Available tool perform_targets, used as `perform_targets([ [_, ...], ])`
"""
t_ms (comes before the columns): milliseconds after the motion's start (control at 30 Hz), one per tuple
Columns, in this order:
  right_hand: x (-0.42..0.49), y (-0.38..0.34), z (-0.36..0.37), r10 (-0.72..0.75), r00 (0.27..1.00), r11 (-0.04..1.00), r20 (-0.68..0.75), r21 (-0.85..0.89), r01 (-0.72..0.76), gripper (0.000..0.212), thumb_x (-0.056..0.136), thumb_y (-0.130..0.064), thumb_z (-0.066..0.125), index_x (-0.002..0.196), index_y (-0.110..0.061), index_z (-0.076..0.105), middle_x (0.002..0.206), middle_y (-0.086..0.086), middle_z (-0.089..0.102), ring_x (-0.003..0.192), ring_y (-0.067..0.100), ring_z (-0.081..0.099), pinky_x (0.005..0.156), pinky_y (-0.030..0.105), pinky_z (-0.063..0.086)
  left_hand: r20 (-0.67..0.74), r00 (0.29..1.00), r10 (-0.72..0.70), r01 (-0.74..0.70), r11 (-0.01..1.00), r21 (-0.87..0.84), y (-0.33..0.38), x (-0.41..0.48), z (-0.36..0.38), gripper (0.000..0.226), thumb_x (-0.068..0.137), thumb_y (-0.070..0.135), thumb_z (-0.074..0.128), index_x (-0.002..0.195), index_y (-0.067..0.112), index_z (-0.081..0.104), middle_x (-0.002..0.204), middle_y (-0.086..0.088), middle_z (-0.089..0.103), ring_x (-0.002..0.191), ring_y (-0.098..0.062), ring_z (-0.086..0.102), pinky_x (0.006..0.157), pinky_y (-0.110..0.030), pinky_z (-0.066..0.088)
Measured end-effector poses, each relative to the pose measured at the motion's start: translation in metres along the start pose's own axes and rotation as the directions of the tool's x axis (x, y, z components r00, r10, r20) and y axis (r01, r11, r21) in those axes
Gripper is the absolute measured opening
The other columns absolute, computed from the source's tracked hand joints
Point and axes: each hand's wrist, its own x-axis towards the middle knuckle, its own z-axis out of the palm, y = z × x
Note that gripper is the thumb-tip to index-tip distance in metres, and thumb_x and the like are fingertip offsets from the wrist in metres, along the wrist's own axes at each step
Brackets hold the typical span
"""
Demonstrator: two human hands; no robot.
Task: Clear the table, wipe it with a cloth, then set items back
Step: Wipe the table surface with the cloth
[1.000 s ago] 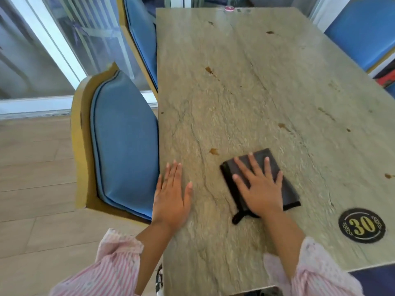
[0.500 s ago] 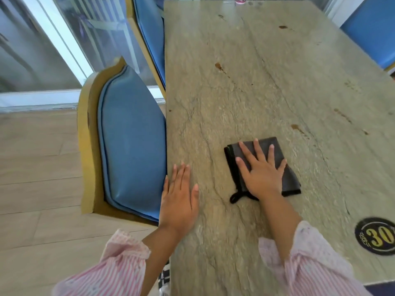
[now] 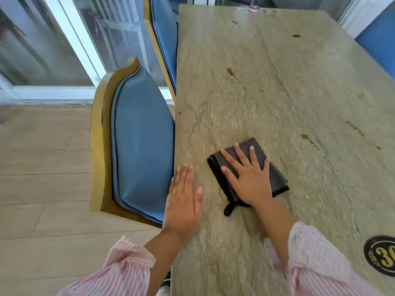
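Observation:
A folded dark cloth (image 3: 275,178) lies on the stone-patterned table (image 3: 277,92), near its front left part. My right hand (image 3: 250,180) presses flat on the cloth with fingers spread, covering most of it. A small loop of the cloth sticks out near my wrist. My left hand (image 3: 182,201) rests flat and open on the table's left edge, a short way left of the cloth. Brown stains (image 3: 229,71) mark the tabletop farther out, and another stain (image 3: 304,136) sits to the right of the cloth.
A blue-cushioned chair (image 3: 141,142) stands tucked against the table's left side, with a second chair (image 3: 166,39) behind it. A round black "30" sticker (image 3: 381,255) is at the front right. A small pink-and-white object (image 3: 254,9) sits at the far end.
My right hand slid the cloth leftward and slightly away from me; the brown spot just left of the cloth is no longer visible. My left hand stayed at the table edge.

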Motion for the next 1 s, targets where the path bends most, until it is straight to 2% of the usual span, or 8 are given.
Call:
perform_targets([
  [100, 0.053, -0.016, -0.003, 0.087, 0.995, 0.995, 0.047, 0.038, -0.089, 0.051, 0.094, -0.06, 0.011, 0.143, -0.053, 0.0, 0.159, -0.011, -0.008, 0.145, 0.029, -0.015, 0.109, 0.066, -0.007, -0.012, 1.0, 0.016, -0.016, 1.0, 0.019, -0.001, 0.0, 0.001, 0.066, 0.088, 0.05, 0.002, 0.148, 0.022, 0.001, 0.158, 0.008, 0.001, 0.144, -0.002, -0.01, 0.118, -0.023, -0.005],
  [200, 0.067, -0.045, 0.003, -0.016, 0.998, 0.999, 0.054, 0.041, 0.014, 0.049, 0.095, -0.057, 0.011, 0.143, -0.051, 0.001, 0.159, -0.008, -0.007, 0.144, 0.032, -0.016, 0.107, 0.067, -0.01, -0.038, 0.999, 0.0, 0.0, 1.0, -0.002, 0.0, -0.001, 0.0, 0.067, 0.088, 0.051, 0.003, 0.149, 0.021, 0.003, 0.158, 0.008, 0.003, 0.142, 0.001, -0.009, 0.119, -0.024, -0.001],
  [333, 0.012, -0.048, 0.006, -0.201, 0.979, 0.98, 0.039, 0.011, 0.2, 0.049, 0.094, -0.058, 0.013, 0.142, -0.055, 0.001, 0.159, -0.011, -0.006, 0.145, 0.029, -0.014, 0.108, 0.063, -0.011, -0.037, 0.999, 0.017, -0.017, 1.0, -0.009, 0.0, -0.003, -0.004, 0.071, 0.087, 0.055, 0.001, 0.148, 0.019, 0.003, 0.157, 0.01, 0.0, 0.14, 0.005, -0.013, 0.118, -0.022, -0.003],
  [467, -0.058, -0.032, 0.01, -0.255, 0.965, 0.967, 0.059, 0.023, 0.254, 0.049, 0.09, -0.063, 0.013, 0.138, -0.06, 0.002, 0.157, -0.018, -0.006, 0.144, 0.023, -0.018, 0.108, 0.057, -0.018, -0.033, 0.997, 0.074, -0.073, 0.997, 0.028, -0.001, -0.002, -0.003, 0.079, 0.084, 0.064, -0.011, 0.149, 0.02, 0.003, 0.154, 0.015, -0.002, 0.142, 0.004, -0.013, 0.116, -0.017, -0.011],
  [567, -0.047, -0.026, 0.008, -0.238, 0.969, 0.971, 0.057, 0.048, 0.236, 0.05, 0.09, -0.065, 0.017, 0.138, -0.06, 0.005, 0.157, -0.018, -0.003, 0.145, 0.022, -0.016, 0.108, 0.056, -0.018, -0.008, 0.997, 0.076, -0.075, 0.995, 0.058, 0.002, 0.0, -0.003, 0.068, 0.087, 0.06, -0.004, 0.146, 0.026, -0.003, 0.153, 0.017, -0.006, 0.139, 0.008, -0.019, 0.113, -0.014, -0.015],
  [733, 0.01, -0.035, 0.003, -0.157, 0.986, 0.987, 0.052, 0.045, 0.155, 0.05, 0.094, -0.061, 0.019, 0.142, -0.055, 0.007, 0.159, -0.013, -0.001, 0.145, 0.027, -0.012, 0.109, 0.062, -0.01, 0.001, 0.998, 0.069, -0.068, 0.989, 0.131, 0.005, -0.002, -0.001, 0.065, 0.086, 0.059, -0.005, 0.143, 0.029, -0.008, 0.15, 0.021, -0.013, 0.139, 0.006, -0.02, 0.113, -0.016, -0.018],
  [867, -0.025, -0.02, 0.004, -0.143, 0.989, 0.988, 0.028, 0.059, 0.141, 0.051, 0.093, -0.061, 0.016, 0.142, -0.055, 0.005, 0.158, -0.015, -0.004, 0.146, 0.026, -0.012, 0.111, 0.06, -0.011, 0.044, 0.995, 0.092, -0.099, 0.972, 0.212, 0.006, -0.002, -0.001, 0.062, 0.085, 0.052, -0.005, 0.143, 0.029, -0.011, 0.148, 0.02, -0.017, 0.138, 0.004, -0.023, 0.11, -0.016, -0.024],
  [1000, -0.072, 0.031, 0.002, 0.084, 0.996, 0.995, 0.02, 0.054, -0.085, 0.055, 0.088, -0.067, 0.007, 0.141, -0.057, -0.002, 0.156, -0.018, -0.011, 0.145, 0.023, -0.016, 0.112, 0.057, -0.01, 0.08, 0.991, 0.104, -0.119, 0.969, 0.218, 0.004, -0.001, 0.0, 0.07, 0.08, 0.065, -0.014, 0.142, 0.031, -0.014, 0.15, 0.019, -0.017, 0.137, 0.004, -0.025, 0.106, -0.012, -0.027],
])
